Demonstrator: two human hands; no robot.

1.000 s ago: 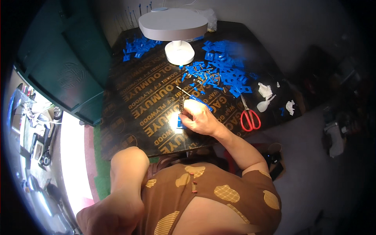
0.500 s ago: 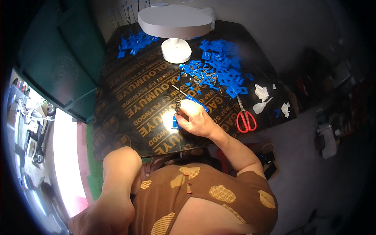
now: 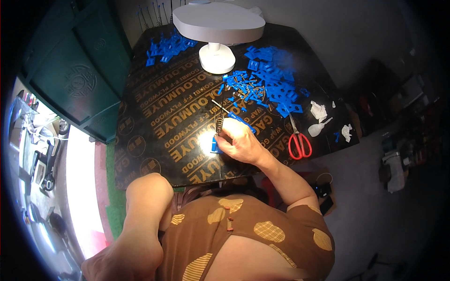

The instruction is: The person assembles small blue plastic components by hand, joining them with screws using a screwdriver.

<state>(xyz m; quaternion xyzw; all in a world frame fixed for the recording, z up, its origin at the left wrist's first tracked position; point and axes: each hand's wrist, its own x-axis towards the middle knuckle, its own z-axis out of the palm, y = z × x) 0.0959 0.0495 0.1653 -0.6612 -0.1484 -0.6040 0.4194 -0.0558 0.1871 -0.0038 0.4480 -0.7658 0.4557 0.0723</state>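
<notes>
Right hand (image 3: 242, 143) has its thumb and fingers pinched on a small blue plastic piece (image 3: 215, 143), low over the dark printed table (image 3: 159, 131), with a dark coil spring (image 3: 220, 124) rising right at the fingertips; can't tell what the left hand's doing. A blue-handled tool (image 3: 241, 121) lies just beside the knuckles, then red scissors (image 3: 296, 134), blue parts (image 3: 276, 77) and a white lamp (image 3: 218, 22) farther out.

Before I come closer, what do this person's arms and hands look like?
The right hand is bare, with no glove or watch visible, and the right forearm is uncovered too. The short brown sleeve carries yellow striped patches. No cables show on that arm. The left hand cannot be made out clearly.
</notes>
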